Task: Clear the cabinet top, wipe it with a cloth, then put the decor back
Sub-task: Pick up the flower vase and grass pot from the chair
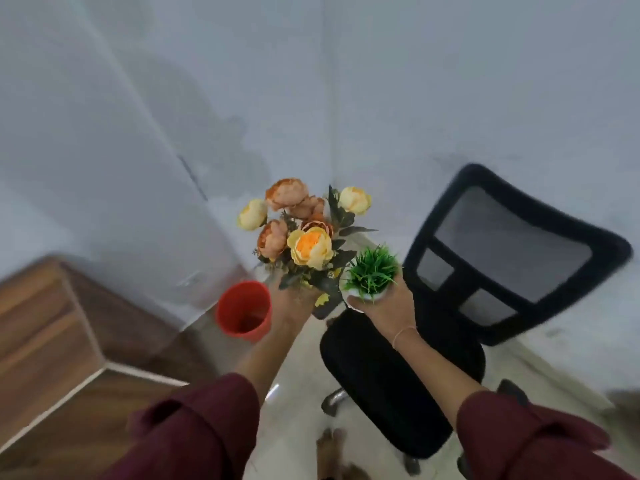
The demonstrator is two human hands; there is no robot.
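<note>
Our left hand (294,299) gripped the orange-yellow bouquet (304,233), our right hand (384,306) the small grass pot (372,275), above the black chair (398,375), the wooden cabinet (45,334) well left.

One flower bunch (301,233) shows about seven blooms, three yellow and roughly four orange, though some overlap. There is one small green grass plant (372,273), one red bin (244,310), one black office chair (485,271) and one wooden cabinet (48,327).

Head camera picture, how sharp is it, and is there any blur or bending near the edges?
Head view: the orange and yellow flower bunch in the left hand and the small green grass plant in the right hand are fairly sharp; the brown wooden cabinet and black mesh office chair smear with motion blur; wide-angle distortion curves the wall lines; lighting is soft and even, without glare.
</note>
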